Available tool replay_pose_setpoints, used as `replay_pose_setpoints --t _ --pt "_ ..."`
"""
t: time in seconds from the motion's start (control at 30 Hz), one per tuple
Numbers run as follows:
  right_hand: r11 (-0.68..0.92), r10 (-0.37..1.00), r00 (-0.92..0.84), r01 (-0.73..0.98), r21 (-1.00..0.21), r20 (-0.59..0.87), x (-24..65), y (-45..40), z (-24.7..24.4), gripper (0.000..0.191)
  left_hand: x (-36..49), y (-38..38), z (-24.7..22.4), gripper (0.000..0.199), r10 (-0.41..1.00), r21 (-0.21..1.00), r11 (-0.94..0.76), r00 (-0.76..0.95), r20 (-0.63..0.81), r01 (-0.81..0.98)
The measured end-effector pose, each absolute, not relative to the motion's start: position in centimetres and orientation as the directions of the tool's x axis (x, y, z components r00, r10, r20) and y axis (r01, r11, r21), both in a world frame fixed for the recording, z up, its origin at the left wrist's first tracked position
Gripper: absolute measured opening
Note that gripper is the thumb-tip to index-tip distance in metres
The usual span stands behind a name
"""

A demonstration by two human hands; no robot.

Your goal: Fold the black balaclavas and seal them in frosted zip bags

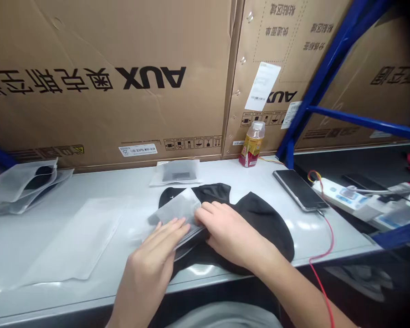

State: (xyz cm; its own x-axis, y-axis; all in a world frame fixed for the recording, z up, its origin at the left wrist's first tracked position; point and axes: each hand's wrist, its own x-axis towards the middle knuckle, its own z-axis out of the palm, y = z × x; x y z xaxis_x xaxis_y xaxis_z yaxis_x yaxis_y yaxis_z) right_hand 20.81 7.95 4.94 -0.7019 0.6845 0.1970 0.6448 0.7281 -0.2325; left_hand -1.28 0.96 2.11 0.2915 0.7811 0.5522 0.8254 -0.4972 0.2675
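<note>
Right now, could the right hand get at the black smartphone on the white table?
Probably yes. The right hand lies on a soft black fabric item, and the black smartphone sits on the white table just beyond. Only that low fabric lies between, but the hand would have to leave the frosted plastic bag.

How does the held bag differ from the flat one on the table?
The held frosted bag lies on black fabric under the left hand and right hand; the flat one lies on the white table. The held bag looks darker, creased, the flat one paler. Both are translucent.

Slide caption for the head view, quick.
Head view: left hand and right hand hold a translucent plastic bag over black fabric on a white bench.
</note>
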Motion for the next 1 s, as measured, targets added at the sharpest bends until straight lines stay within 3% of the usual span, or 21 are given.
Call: replay_pose_setpoints --t 0.1,0.27,0.43,0.53,0.7,0.87,1.0 --pt "0.712 0.7 -0.677 0.685 -0.155 0.228 20.6 8.1 4.6 0.031 -1.4 1.1 2.1 0.04 0.813 0.275 -0.485 0.313 0.491 0.83" --pt "0.769 0.637 -0.743 0.598 -0.225 0.205 22.6 9.5 4.8 0.026 -2.3 1.3 2.2 0.046 0.886 0.338 -0.417 0.294 0.358 0.844" --pt "0.751 0.658 -0.724 0.65 -0.112 0.206 22.1 9.7 4.9 0.015 -2.7 1.1 2.7 0.043 0.893 0.39 -0.389 0.239 0.381 0.835" --pt "0.698 0.708 -0.67 0.711 -0.08 0.222 20.6 9.4 4.5 0.021 -2.6 1.0 3.0 0.041 0.887 0.384 -0.395 0.237 0.397 0.835" --pt "0.668 0.743 -0.646 0.733 -0.129 0.175 21.5 8.9 4.9 0.03 -1.5 1.0 2.6 0.05 0.86 0.207 -0.436 0.338 0.382 0.876" --pt "0.718 0.674 -0.717 0.579 -0.386 0.177 23.6 8.4 6.1 0.047 -0.8 0.8 2.4 0.046 0.881 0.213 -0.398 0.306 0.361 0.893" --pt "0.735 0.675 -0.702 0.614 -0.289 0.225 22.1 8.6 4.9 0.018 -1.6 0.5 2.8 0.051 0.871 0.221 -0.445 0.363 0.33 0.868"
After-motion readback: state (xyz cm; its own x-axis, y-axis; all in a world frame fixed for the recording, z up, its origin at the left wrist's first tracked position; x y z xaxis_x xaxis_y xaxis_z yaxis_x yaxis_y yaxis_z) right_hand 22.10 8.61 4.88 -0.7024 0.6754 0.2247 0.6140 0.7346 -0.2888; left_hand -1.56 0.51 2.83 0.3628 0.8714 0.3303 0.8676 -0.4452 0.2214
